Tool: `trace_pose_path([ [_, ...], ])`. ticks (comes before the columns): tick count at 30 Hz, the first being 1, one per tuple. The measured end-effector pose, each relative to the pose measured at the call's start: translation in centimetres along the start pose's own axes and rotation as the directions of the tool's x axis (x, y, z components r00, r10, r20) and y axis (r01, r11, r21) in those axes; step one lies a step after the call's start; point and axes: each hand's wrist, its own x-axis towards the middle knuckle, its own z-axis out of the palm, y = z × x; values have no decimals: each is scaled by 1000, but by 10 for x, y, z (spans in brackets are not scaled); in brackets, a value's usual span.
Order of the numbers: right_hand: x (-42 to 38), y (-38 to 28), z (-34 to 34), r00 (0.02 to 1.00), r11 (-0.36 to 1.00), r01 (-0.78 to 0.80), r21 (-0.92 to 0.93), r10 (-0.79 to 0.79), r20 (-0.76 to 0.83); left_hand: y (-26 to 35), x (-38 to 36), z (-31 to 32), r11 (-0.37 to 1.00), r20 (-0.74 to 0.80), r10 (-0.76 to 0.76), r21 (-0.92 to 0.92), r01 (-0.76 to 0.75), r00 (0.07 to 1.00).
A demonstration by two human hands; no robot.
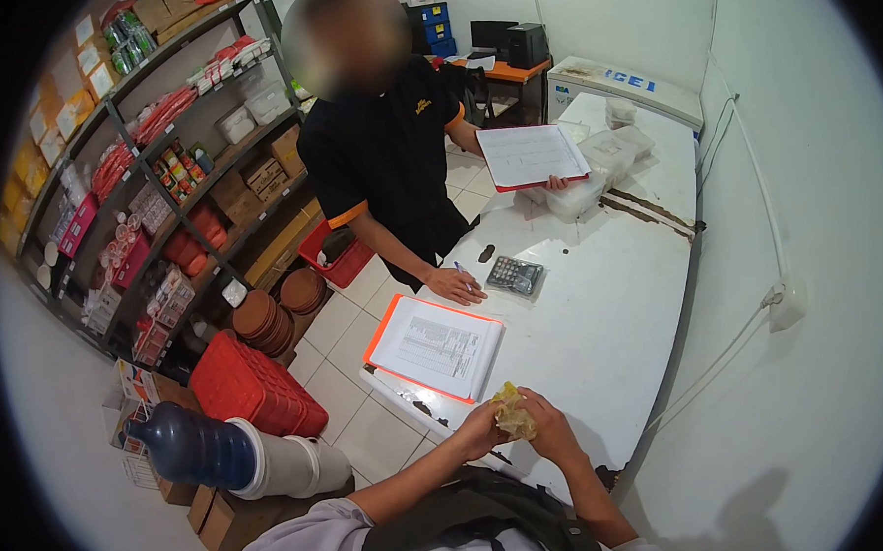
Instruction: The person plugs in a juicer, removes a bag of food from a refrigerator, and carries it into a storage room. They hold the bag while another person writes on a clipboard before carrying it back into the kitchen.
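Both my hands are closed around a crumpled yellowish plastic packet point(516, 415), held over the near end of the white table. My left hand point(481, 430) grips it from the left, and my right hand point(547, 424) wraps it from the right. What is inside the packet I cannot make out. Just beyond my left hand lies an orange-edged clipboard point(378, 334) with printed sheets point(438, 344) on it. Farther along, a calculator point(515, 276) in a clear plastic cover rests on the tabletop.
Across the table stands a person in a black shirt point(388, 145), holding a clipboard point(533, 156) and a pen. Plastic containers point(614, 150) sit at the far end. Loaded shelves point(183, 205) line the left, with a red crate point(257, 384) and a blue water jug point(190, 445) below.
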Motion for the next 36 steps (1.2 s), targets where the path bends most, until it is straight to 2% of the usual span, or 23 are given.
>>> trace_pose_path([
  [4, -5, 13, -5, 990, 984, -74, 163, 92, -103, -10, 7, -7, 997, -19, -56, -52, 55, 998],
  [6, -10, 23, -4, 932, 835, -302, 460, 359, -41, -13, 9, -6, 991, -92, -104, -92, 96, 990],
  [10, -14, 21, -1, 902, 733, -243, 636, 411, -129, -19, 10, -12, 992, -71, -89, -97, 82, 994],
  [12, -16, 19, 5, 916, 774, -261, 577, 388, -105, -16, 5, -2, 907, -42, 153, 402, -123, 987],
  [13, -16, 18, 8, 916, 775, -261, 575, 387, -107, -17, 8, -3, 907, -40, 154, 401, -126, 987],
  [14, -16, 9, 10, 911, 720, -243, 650, 399, -102, -17, 7, -2, 709, 117, 280, 643, -288, 953],
  [15, -15, 1, 13, 907, 658, -224, 719, 411, -94, -17, 5, -1, 426, 298, 346, 795, -432, 890],
  [16, -14, -4, 17, 908, 658, -225, 719, 410, -90, -16, 6, 1, 448, 399, 311, 739, -503, 862],
  [19, -7, -25, 23, 840, 737, -258, 625, 491, -232, -19, 4, 7, 366, 443, 220, 788, -494, 869],
  [21, 2, -42, 17, 821, 166, -167, 972, 569, 44, -34, 12, -1, 345, 454, 308, 765, -543, 836],
  [22, 3, -42, 18, 822, 165, -167, 972, 568, 45, -40, 14, -4, 476, 405, 289, 726, -497, 868],
  [23, 4, -40, 19, 800, 82, -124, 989, 597, 51, -41, 16, -7, 597, 357, 262, 670, -441, 897],
  [24, 4, -38, 21, 778, -2, -77, 997, 626, 61, -41, 18, -12, 596, 355, 262, 671, -440, 897],
  [26, 1, -18, 20, 771, -52, -58, 997, 632, 78, -42, 19, -21, 559, 278, 33, 791, -248, 960],
  [28, -3, -11, 14, 751, -106, 1, 994, 657, 69, -34, 8, -9, 599, 264, 84, 757, -261, 961],
  [29, -12, -10, 17, 747, -106, -5, 994, 660, 74, -32, 5, -3, 627, 259, 143, 723, -290, 955],
  [30, -17, -4, 19, 718, 10, -48, 999, 696, 27, -33, 6, -4, 501, 263, 220, 796, -340, 939],
  [31, -13, 4, 14, 704, 145, -72, 987, 709, -53, -42, 15, -17, 462, 236, 167, 839, -287, 957],
  [32, -15, 4, 15, 648, 468, -85, 880, 696, -308, -42, 19, -25, 410, 231, 176, 867, -284, 957],
  [33, -12, -3, 14, 577, 729, -118, 675, 603, -550, -38, 20, -27, 388, 167, 92, 902, -189, 982],
  [34, -3, -24, -1, 581, 753, -85, 653, 569, -581, -40, 26, -34, 312, 148, 64, 937, -160, 987],
  [35, -4, -54, -13, 600, 950, -61, 305, 279, -749, -30, 14, -24, 166, 161, 77, 971, -172, 984],
  [36, -7, -72, -19, 612, 995, -50, -84, -36, -790, -25, 14, -22, 90, 137, 11, 986, -137, 991],
])
